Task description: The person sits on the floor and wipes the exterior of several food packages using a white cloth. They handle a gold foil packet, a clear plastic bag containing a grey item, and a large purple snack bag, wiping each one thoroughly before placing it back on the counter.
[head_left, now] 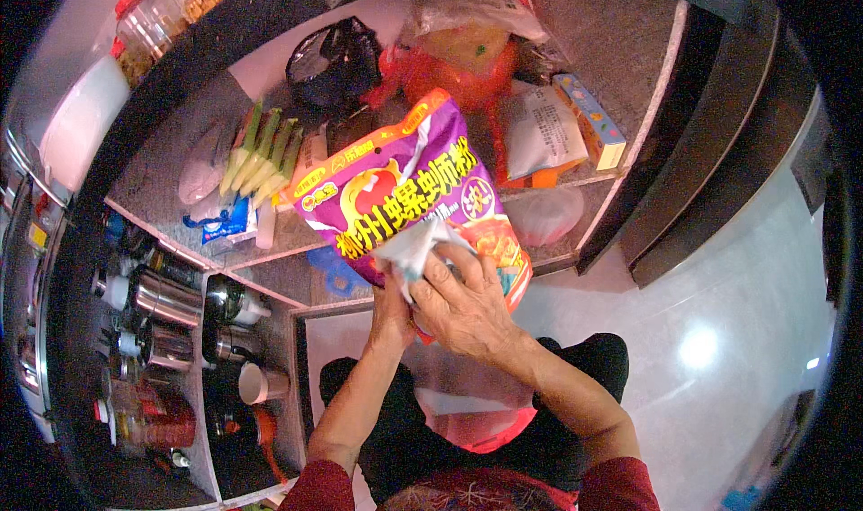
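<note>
A large purple and orange noodle packet with yellow lettering and a food picture is held up in front of me, tilted. My left hand grips its lower left edge, and most of those fingers are hidden behind the packet and a cloth. In my right hand a crumpled white cloth is bunched, pressed on the front of the packet. The cloth is a little blurred.
Behind the packet, a shelf compartment holds a black plastic bag, a red bag, green-and-white stalks, a white pouch and a blue box. Metal pots and a white cup stand in the left compartments.
</note>
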The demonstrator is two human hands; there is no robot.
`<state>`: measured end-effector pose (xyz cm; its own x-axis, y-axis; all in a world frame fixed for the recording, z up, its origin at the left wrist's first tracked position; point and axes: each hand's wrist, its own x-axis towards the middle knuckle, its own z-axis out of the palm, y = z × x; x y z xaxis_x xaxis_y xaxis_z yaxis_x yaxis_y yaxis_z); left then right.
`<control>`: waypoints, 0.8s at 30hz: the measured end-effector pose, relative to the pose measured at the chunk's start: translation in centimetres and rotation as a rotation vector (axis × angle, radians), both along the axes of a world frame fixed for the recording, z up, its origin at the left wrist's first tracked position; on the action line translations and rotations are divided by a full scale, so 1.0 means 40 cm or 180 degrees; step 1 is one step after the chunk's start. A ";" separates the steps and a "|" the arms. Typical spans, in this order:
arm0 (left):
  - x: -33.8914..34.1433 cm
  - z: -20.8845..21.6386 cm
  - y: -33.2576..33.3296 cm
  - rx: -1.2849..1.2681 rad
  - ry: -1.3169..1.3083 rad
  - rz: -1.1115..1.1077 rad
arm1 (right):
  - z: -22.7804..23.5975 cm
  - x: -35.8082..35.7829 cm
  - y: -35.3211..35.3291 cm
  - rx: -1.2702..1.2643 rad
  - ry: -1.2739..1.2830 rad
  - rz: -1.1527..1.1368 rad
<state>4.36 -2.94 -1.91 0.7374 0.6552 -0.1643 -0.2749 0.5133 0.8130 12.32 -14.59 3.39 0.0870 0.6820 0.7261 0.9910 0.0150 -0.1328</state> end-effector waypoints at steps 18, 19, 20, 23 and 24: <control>-0.046 0.000 -0.068 0.1105 0.0287 -0.0202 | 0.074 0.086 0.004 0.0959 0.0626 -0.0949; -0.047 0.011 -0.072 0.1047 0.0098 -0.0178 | 0.073 0.073 0.011 0.0943 0.0583 -0.0815; -0.051 0.019 -0.073 0.1015 0.0309 -0.0173 | 0.072 0.061 0.017 0.0928 0.0541 -0.0681; -0.054 0.028 -0.070 0.1044 0.0963 -0.0162 | 0.052 0.017 0.023 0.0369 0.0360 -0.0412; -0.050 0.021 -0.064 0.1129 0.1208 -0.0135 | 0.051 0.007 0.029 0.0350 0.0185 -0.0288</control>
